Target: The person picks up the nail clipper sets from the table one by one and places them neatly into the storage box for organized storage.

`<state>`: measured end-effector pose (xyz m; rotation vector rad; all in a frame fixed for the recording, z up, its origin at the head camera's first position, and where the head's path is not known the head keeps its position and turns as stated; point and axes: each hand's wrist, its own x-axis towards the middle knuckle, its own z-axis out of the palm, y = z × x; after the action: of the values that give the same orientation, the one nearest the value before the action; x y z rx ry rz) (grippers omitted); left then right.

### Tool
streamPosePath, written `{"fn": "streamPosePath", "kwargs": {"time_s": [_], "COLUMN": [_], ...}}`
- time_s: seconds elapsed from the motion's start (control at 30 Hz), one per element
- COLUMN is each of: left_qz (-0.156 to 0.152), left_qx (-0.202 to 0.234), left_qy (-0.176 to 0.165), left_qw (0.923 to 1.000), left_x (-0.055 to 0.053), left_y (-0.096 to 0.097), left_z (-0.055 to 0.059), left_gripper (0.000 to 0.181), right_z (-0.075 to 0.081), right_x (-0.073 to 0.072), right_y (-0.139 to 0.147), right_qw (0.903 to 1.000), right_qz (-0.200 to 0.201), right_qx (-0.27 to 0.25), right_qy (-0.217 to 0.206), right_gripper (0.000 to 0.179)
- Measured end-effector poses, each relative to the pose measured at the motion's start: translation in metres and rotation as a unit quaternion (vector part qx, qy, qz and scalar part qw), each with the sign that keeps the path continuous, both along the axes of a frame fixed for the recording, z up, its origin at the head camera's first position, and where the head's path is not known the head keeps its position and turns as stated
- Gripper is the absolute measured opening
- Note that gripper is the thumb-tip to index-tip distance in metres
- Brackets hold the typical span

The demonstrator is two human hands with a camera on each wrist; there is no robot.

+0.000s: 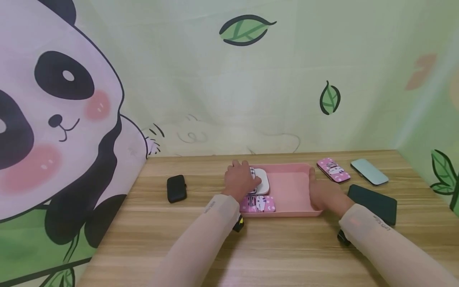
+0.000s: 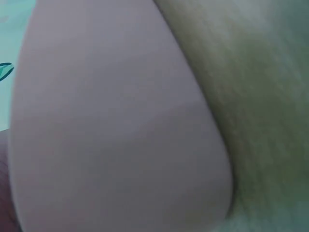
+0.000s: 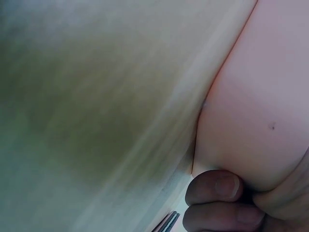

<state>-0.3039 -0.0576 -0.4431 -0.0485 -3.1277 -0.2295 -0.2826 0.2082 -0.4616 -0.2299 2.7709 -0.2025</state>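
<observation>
A pink tray (image 1: pixel 290 189) lies on the table between both hands. My left hand (image 1: pixel 239 181) is over its left end, fingers toward the far side. It holds a black-and-white checkered case (image 1: pixel 253 187), mostly hidden beneath it, with the thumb at the right. Beside that sits a white rounded case (image 1: pixel 263 182). In the tray's near left corner lies a pink case with a zebra picture (image 1: pixel 259 203). At the tray's right end, my right hand (image 1: pixel 324 194) grips the wall; in the right wrist view its fingers (image 3: pixel 215 187) curl against the pink wall (image 3: pixel 256 121).
A small black case (image 1: pixel 177 188) lies at the left of the table. To the tray's right are another pink zebra case (image 1: pixel 333 170), a pale blue case (image 1: pixel 369 172) and a dark flat case (image 1: pixel 373 204). A panda-printed cloth (image 1: pixel 201 79) hangs behind.
</observation>
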Motion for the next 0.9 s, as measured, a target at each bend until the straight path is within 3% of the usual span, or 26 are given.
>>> {"fn": "streamPosePath", "kwargs": {"time_s": [0.27, 0.57, 0.9], "left_qz": [-0.015, -0.026, -0.012], "left_qx": [-0.029, -0.025, 0.02], "left_qy": [0.02, 0.029, 0.034], "left_qw": [0.9993, 0.9989, 0.9992], "left_x": [-0.003, -0.002, -0.008], "left_y": [-0.006, -0.012, -0.033], "left_z": [-0.01, -0.015, -0.021], "left_gripper": [0.07, 0.073, 0.073], "right_z": [0.002, 0.001, 0.002], "right_x": [0.001, 0.001, 0.002], "right_y": [-0.002, -0.001, 0.001], "right_qw": [1.0, 1.0, 1.0], "right_qz": [0.004, 0.002, -0.001], "right_qx": [0.003, 0.001, -0.001], "right_qy": [0.0, -0.002, -0.004], "right_gripper": [0.089, 0.087, 0.089]}}
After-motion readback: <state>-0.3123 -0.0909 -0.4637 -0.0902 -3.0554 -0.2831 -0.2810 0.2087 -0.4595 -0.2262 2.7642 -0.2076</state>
